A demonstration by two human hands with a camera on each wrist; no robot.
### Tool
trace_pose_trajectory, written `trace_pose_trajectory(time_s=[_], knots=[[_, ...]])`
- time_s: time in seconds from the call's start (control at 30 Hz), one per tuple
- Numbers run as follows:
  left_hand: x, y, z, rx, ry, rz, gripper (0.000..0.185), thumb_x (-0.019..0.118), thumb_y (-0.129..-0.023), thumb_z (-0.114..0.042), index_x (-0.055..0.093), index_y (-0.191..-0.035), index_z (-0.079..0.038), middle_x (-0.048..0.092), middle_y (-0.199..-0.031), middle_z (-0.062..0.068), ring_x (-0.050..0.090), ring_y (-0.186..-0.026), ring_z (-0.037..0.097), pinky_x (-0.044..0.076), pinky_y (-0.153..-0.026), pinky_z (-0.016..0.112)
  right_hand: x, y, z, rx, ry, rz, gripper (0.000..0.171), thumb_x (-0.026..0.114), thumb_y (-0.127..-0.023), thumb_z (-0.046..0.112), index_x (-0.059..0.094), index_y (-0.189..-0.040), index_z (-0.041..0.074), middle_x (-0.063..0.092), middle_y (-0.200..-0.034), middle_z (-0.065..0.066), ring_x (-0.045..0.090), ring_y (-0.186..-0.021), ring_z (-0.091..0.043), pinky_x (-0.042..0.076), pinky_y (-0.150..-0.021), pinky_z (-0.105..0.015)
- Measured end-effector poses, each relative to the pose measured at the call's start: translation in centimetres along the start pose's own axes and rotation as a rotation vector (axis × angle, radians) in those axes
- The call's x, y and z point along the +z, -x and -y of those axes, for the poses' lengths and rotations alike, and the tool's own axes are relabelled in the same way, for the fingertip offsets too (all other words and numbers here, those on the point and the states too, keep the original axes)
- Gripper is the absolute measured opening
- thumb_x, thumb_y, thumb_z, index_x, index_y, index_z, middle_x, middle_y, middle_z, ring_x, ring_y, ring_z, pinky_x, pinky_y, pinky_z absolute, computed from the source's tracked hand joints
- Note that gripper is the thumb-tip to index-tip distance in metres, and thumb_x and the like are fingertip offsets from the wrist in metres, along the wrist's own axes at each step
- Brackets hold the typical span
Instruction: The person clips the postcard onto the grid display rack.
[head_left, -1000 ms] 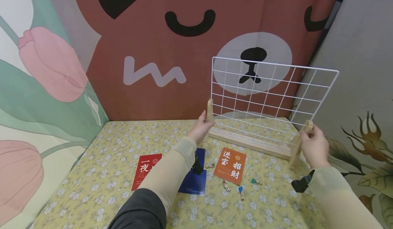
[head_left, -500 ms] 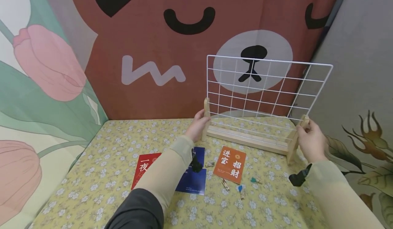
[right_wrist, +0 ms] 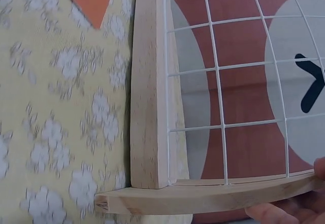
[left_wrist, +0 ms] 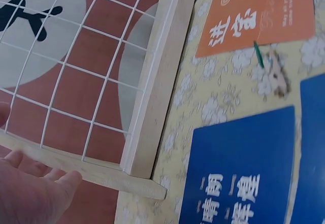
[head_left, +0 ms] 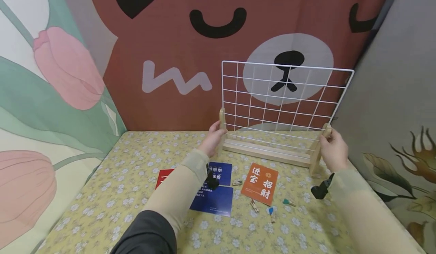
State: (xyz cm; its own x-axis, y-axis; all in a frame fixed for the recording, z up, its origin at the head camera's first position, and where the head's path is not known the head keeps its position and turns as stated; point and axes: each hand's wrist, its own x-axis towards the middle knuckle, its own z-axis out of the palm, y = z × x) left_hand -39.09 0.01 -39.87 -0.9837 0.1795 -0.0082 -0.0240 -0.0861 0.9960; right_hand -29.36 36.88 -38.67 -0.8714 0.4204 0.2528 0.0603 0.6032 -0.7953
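We've got the wire grid rack (head_left: 282, 106) standing upright on its wooden base (head_left: 267, 152) at the back of the floral tablecloth (head_left: 112, 193), just in front of the bear backdrop (head_left: 190, 57). Our left hand (head_left: 212, 140) grips the left end post, fingers curled round it; our right hand (head_left: 332, 150) grips the right post likewise. Orange card (head_left: 259, 178), blue cards (head_left: 212, 193), red card (head_left: 162, 178) and small clothespins (head_left: 253, 206) lie nearer us.
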Motion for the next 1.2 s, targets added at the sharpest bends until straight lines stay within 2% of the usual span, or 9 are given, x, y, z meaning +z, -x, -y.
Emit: trace_pose_trajectory(time_s=[0.13, 0.27, 0.57, 0.73, 0.87, 0.97, 1.1, 1.2], knots=[[-0.9, 0.1, -0.3, 0.004, 0.009, -0.026, 0.068, 0.053, -0.092, -0.007, 0.021, -0.152, -0.007, 0.026, -0.154, 0.016, 0.035, -0.135, 0.034, 0.026, -0.113, 0.045, 1.0, -0.3, 0.5, 0.013, -0.026, 0.035, 0.056, 0.037, -0.102, 0.031, 0.024, -0.152, 0.008, 0.043, -0.141, -0.028, 0.048, -0.121, -0.043, 0.045, -0.094, -0.055], [-2.0, 0.3, -0.6, 0.002, 0.004, -0.045, 0.067, 0.052, -0.093, -0.007, 0.021, -0.152, -0.007, 0.026, -0.153, 0.017, 0.034, -0.135, 0.034, 0.026, -0.113, 0.045, 2.0, -0.5, 1.0, 0.001, -0.034, 0.051, 0.057, 0.037, -0.103, 0.03, 0.023, -0.153, 0.007, 0.044, -0.139, -0.029, 0.049, -0.121, -0.044, 0.045, -0.093, -0.056], [-4.5, 1.1, -1.0, -0.041, -0.054, -0.079, 0.068, 0.055, -0.094, -0.016, 0.021, -0.153, -0.015, 0.02, -0.156, 0.01, 0.029, -0.138, 0.033, 0.024, -0.113, 0.046, 4.1, -0.5, 2.8, -0.005, -0.073, 0.077, 0.054, 0.04, -0.103, 0.025, 0.026, -0.152, 0.006, 0.043, -0.141, -0.028, 0.049, -0.121, -0.043, 0.046, -0.093, -0.055], [-5.6, 1.4, -1.1, -0.025, -0.04, -0.092, 0.067, 0.054, -0.094, -0.013, 0.021, -0.152, -0.011, 0.021, -0.156, 0.012, 0.027, -0.139, 0.034, 0.022, -0.114, 0.046, 5.2, -0.5, 3.3, -0.027, -0.088, 0.083, 0.054, 0.041, -0.103, 0.025, 0.026, -0.152, 0.006, 0.042, -0.142, -0.028, 0.048, -0.122, -0.043, 0.046, -0.093, -0.056], [-6.3, 1.8, -1.4, -0.034, -0.033, -0.096, 0.067, 0.053, -0.095, -0.012, 0.02, -0.153, -0.012, 0.02, -0.156, 0.012, 0.027, -0.139, 0.034, 0.021, -0.114, 0.048, 5.7, -0.6, 3.5, -0.041, -0.12, 0.11, 0.056, 0.039, -0.104, 0.029, 0.022, -0.153, 0.007, 0.037, -0.145, -0.027, 0.044, -0.126, -0.043, 0.044, -0.095, -0.057], [-6.6, 1.9, -1.5, -0.042, -0.042, -0.106, 0.067, 0.053, -0.095, -0.013, 0.02, -0.153, -0.014, 0.021, -0.155, 0.013, 0.028, -0.139, 0.033, 0.021, -0.114, 0.047, 6.1, -0.6, 3.7, -0.019, -0.154, 0.132, 0.06, 0.034, -0.104, 0.038, 0.018, -0.154, 0.008, 0.033, -0.148, -0.025, 0.04, -0.13, -0.042, 0.041, -0.098, -0.057], [-6.9, 2.0, -1.5, -0.036, -0.026, -0.109, 0.067, 0.052, -0.095, -0.011, 0.02, -0.153, -0.016, 0.022, -0.154, 0.013, 0.029, -0.138, 0.034, 0.02, -0.114, 0.049, 6.6, -0.6, 4.1, 0.016, -0.182, 0.121, 0.068, 0.028, -0.101, 0.051, 0.018, -0.154, 0.008, 0.034, -0.149, -0.024, 0.037, -0.132, -0.041, 0.036, -0.103, -0.056], [-7.2, 2.0, -1.6, -0.029, -0.01, -0.106, 0.069, 0.051, -0.095, -0.009, 0.018, -0.154, -0.019, 0.022, -0.154, 0.013, 0.03, -0.137, 0.034, 0.018, -0.114, 0.052, 7.0, -0.5, 4.5, 0.028, -0.205, 0.116, 0.07, 0.027, -0.1, 0.054, 0.016, -0.154, 0.011, 0.033, -0.15, -0.022, 0.036, -0.134, -0.04, 0.034, -0.105, -0.056]])
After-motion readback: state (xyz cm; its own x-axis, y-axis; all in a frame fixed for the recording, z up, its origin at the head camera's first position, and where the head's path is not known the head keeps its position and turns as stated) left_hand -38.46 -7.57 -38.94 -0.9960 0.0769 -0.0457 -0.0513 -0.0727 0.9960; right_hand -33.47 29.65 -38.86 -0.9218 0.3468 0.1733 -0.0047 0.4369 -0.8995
